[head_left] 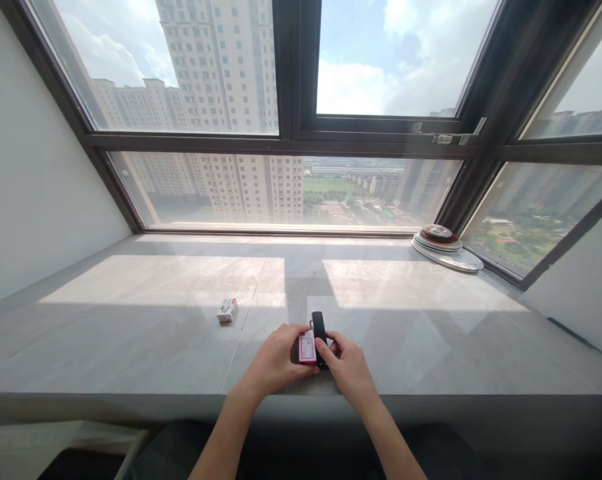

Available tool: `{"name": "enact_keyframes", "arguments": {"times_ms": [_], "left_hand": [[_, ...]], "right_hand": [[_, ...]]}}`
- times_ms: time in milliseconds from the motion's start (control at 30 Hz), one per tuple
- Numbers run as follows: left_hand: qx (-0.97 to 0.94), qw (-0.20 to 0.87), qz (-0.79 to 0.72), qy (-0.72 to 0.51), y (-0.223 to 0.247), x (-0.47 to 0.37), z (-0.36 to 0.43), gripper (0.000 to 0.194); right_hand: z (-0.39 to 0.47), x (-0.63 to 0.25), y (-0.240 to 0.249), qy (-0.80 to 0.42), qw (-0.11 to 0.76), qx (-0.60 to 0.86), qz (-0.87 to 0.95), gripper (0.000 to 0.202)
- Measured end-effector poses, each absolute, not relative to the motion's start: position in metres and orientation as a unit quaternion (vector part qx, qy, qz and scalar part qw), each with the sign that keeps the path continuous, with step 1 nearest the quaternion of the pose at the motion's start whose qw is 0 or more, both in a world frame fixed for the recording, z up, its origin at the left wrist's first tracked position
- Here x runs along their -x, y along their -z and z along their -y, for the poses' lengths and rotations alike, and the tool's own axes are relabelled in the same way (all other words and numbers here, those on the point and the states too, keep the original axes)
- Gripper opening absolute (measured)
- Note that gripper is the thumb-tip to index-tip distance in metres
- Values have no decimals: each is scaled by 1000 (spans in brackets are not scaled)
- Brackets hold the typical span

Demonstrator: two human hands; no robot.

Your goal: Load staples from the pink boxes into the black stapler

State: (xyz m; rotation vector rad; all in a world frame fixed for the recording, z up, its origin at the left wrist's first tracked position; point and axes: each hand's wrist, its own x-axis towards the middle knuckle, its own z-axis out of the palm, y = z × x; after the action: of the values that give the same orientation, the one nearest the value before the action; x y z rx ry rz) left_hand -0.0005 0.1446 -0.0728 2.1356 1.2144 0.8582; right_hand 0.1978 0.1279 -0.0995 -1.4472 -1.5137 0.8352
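Both hands in close, near the front edge of the grey ledge point(405, 347), roughly centre. Left hand point(279, 353) has a pink-and-white box point(307, 348) pinched, fingers at the far end, thumb along the near end; printed label side faces up, text too small to read. Right hand point(348, 360) grips a long black tool point(319, 325), stapler-like in shape, thumb on its top, fingers curled round the right side. Tool points away from the person and sits right against the box's right side; small shiny metal bit shows at its far left. Can't tell if the left fingertips also touch the tool, or if either item rests on the ledge. Small white box point(227, 311) with grey and red print sits by itself, left of and a bit beyond the left hand, next to a thin joint line in the surface. Stack of round plates point(445, 250), brown on top of pale, is well apart in the far right corner, against the dark window frame point(291, 145). Sun patches on the far half of the ledge; hands are in shade. Tall building point(221, 67) outside, left; clouds behind.
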Motion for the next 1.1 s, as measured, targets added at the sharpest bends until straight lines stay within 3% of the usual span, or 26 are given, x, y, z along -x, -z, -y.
{"name": "enact_keyframes", "arguments": {"times_ms": [133,267,300,400,500,633,933,1100], "left_hand": [[-789,254,-453,-328,86,-6,-143,71],[-801,260,-434,-320,80,0,-139,90],[-802,252,-434,-324,77,7,-140,86],[-747,163,-530,-368,69,49,-154,46],[-562,39,-744,-358,64,106,-179,49],[-551,101,-792,-241,65,142,-209,47],[-686,178,-678,-195,82,42,-210,47],[-727,245,-610,-197,80,-5,-182,60]], "right_hand": [[-129,-200,102,-338,422,578,611,57],[-126,-205,98,-367,429,573,595,65],[-125,-207,97,-380,429,573,585,68],[-120,-213,96,-418,413,571,574,77],[-116,-212,94,-410,381,579,593,89],[-112,-205,86,-363,333,596,634,99],[-117,-200,72,-356,308,552,688,51],[-121,-199,76,-328,296,553,706,62]]}}
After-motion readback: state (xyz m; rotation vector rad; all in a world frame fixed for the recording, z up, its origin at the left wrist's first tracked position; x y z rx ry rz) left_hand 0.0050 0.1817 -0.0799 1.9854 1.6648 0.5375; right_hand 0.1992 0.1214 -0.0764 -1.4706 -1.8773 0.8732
